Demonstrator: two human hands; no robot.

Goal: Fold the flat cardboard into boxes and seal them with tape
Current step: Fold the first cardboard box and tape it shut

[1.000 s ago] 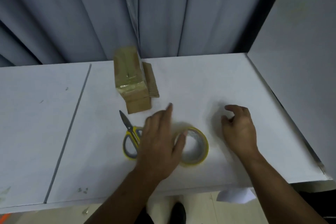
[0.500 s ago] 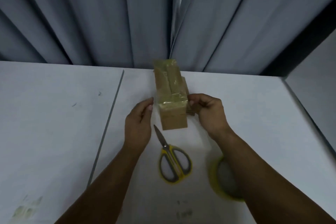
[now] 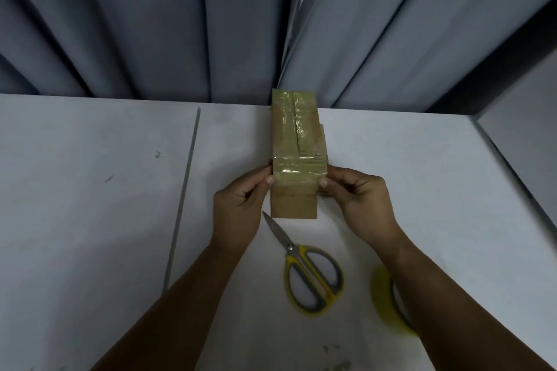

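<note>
We are holding the box (image 3: pixel 297 153) by its near end, one hand on each side. We judge this is so we can steady it and check the taped seams without denting the cardboard. The box appears to be resting lengthwise on the worktop (image 3: pixel 90 205), with its far end reaching toward the curtain (image 3: pixel 150 24). Glossy tape is running along its top seam and a band is crossing the near end, while the lower near face is showing bare cardboard.

Our left hand (image 3: pixel 238 208) is sitting against the box's left side. Its fingers (image 3: pixel 270 180) are curled, with the thumb tip pressing the left end of the tape band, so they are pinching that corner lightly. Our right hand (image 3: pixel 364 202) is mirroring this on the box's right side, its thumb pressing the right end of the band and its other fingers bent in behind. We cannot tell how far they are reaching along the side wall.

The scissors (image 3: pixel 307 274) are lying closed just nearer to us than the box, with the blade tip pointing at its near left corner and not touching it. The tape roll (image 3: pixel 381 295) is lying nearer still and to the box's right, blurred and partly hidden under our right forearm. We judge that both are sitting there to stay within reach for the next strip.
</note>
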